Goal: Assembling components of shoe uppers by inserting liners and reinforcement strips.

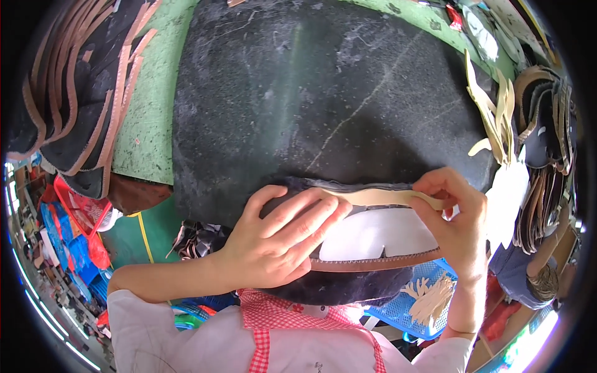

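A curved piece with a white face (385, 233) and a brown, zigzag-stitched edge (373, 264) lies at the near edge of the black board. Along its far side runs a cream strip (376, 198), next to a dark edge. My left hand (289, 233) lies over the left part of the piece, fingers spread, fingertips touching the strip's left end. Between thumb and fingers, my right hand (457, 205) pinches the strip's right end. The left end of the piece is hidden beneath my left hand.
The black board (267, 87) rests on a green table (149, 93). Stacked brown-edged dark pieces (74, 105) are at the far left, with more (544, 118) at right. Loose cream strips (497, 112) lie at the board's right edge. A blue basket (404, 304) holds cream strips below.
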{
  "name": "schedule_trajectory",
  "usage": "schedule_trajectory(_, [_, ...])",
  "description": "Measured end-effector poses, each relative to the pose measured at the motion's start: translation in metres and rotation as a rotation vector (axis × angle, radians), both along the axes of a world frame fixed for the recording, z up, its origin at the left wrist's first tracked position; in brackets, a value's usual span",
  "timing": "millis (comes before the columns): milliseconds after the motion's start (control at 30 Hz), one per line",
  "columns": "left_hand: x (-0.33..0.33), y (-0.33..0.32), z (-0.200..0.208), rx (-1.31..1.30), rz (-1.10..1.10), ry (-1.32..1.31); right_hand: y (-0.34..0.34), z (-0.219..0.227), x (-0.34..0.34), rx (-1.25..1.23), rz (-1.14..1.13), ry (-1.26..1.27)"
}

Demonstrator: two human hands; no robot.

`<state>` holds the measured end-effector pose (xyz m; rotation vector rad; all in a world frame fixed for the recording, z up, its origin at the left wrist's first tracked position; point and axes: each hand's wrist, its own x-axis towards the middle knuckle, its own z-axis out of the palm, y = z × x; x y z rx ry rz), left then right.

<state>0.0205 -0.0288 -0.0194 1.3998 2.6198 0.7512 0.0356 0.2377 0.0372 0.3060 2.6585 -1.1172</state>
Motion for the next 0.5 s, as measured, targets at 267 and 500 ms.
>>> schedule_trajectory(267, [0.006, 0.067, 0.018, 0.028, -0.214, -0.224, 0.01, -0.009, 0.006, 0.322, 0.121, 0.126])
schedule_trajectory(500, [0.005, 0.074, 0.012, -0.12, -0.308, -0.122, 0.058, -0.019, 0.036, -0.339, -0.405, 0.034])
